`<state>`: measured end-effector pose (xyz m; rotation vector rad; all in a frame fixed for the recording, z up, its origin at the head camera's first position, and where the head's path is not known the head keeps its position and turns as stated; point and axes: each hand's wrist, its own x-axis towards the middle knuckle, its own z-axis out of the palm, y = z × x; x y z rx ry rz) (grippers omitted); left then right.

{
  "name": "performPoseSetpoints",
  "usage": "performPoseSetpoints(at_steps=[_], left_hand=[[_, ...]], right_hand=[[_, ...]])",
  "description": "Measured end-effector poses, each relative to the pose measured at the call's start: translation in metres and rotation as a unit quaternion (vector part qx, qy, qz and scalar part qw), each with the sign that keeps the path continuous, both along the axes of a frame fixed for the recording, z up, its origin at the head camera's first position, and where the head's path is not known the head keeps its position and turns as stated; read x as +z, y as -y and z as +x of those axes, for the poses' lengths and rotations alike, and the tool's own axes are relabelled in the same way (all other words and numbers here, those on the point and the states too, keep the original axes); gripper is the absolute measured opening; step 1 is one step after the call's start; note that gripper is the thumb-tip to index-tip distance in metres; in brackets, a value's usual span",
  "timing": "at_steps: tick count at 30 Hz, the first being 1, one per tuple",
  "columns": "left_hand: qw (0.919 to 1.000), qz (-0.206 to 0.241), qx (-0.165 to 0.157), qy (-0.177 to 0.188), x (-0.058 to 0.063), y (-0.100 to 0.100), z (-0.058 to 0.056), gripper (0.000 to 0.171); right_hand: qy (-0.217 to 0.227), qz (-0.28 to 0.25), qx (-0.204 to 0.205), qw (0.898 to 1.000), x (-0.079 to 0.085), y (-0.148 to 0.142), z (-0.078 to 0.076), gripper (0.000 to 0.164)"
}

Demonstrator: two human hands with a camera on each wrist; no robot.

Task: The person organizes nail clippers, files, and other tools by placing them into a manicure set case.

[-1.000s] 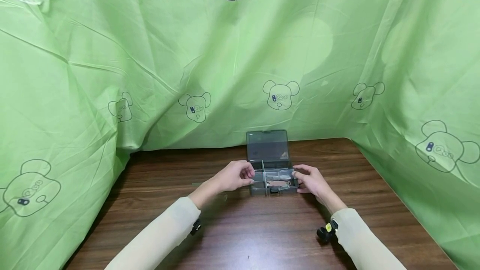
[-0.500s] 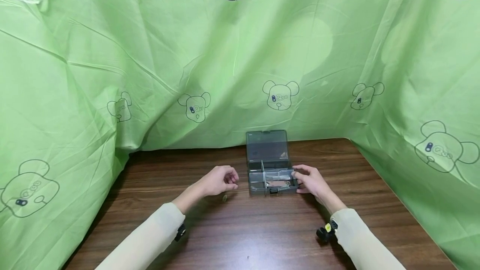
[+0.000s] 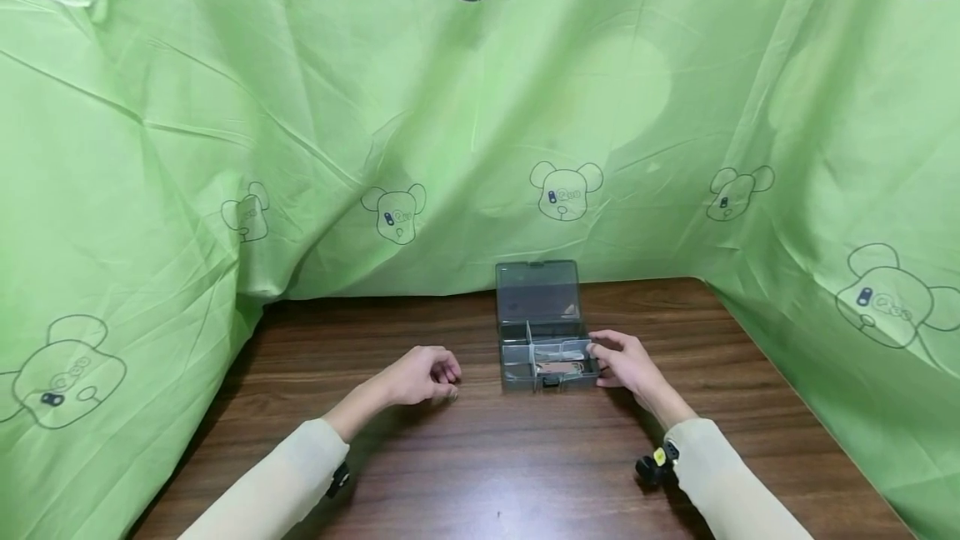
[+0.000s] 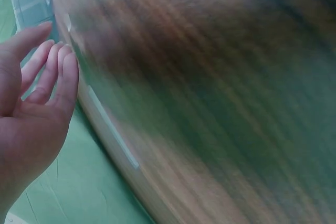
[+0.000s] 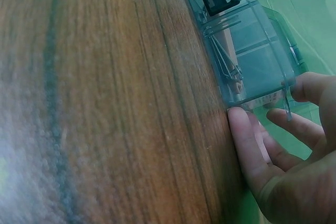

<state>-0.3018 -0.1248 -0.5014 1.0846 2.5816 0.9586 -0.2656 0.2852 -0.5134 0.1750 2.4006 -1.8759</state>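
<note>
A dark translucent storage box [image 3: 517,382] stands with its lid [image 3: 537,290] raised at the back of the table. Inside, dividers separate compartments; a pinkish flat piece [image 3: 561,367] and bent wire pieces [image 5: 226,59] lie in the front right one. My right hand [image 3: 630,367] holds the box's right end, with one finger at the upper edge and another low by the table. My left hand [image 3: 420,375] hovers left of the box, fingers loosely curled, holding nothing visible. In the left wrist view, a small clear piece [image 4: 68,22] lies beyond its fingertips.
On the wooden table [image 3: 480,457] a thin clear strip [image 4: 113,127] lies near the left hand. A green printed curtain [image 3: 465,107] hangs around the back and sides. The raised lid stands close to it.
My left hand has moved from the box's left side leftward and nearer to me. The right hand stays at the box, which has not visibly moved.
</note>
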Motion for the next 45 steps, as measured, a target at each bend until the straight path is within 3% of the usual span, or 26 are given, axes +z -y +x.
performPoseSetpoints(at_steps=[5, 11, 26, 31, 45], left_hand=[[0.9999, -0.005, 0.0, 0.013, -0.003, -0.001, 0.005, 0.017], [1.0, -0.006, -0.001, 0.0, -0.008, -0.001, 0.007, 0.013], [0.9994, -0.028, -0.018, -0.009, -0.005, -0.006, 0.01, 0.007], [0.9994, -0.007, -0.024, -0.023, 0.0, -0.02, 0.008, 0.007], [0.9954, 0.026, -0.042, -0.082, 0.023, -0.081, -0.003, 0.004]], right_hand=[[0.0, -0.005, -0.003, 1.0, -0.001, -0.001, -0.001, 0.047], [-0.001, 0.0, -0.002, 1.0, -0.001, 0.0, 0.0, 0.047], [0.002, -0.001, -0.004, 1.0, 0.0, 0.001, 0.0, 0.046], [0.001, 0.0, -0.003, 1.0, 0.001, 0.001, 0.0, 0.046], [-0.001, -0.004, -0.001, 1.0, 0.001, 0.001, 0.001, 0.049]])
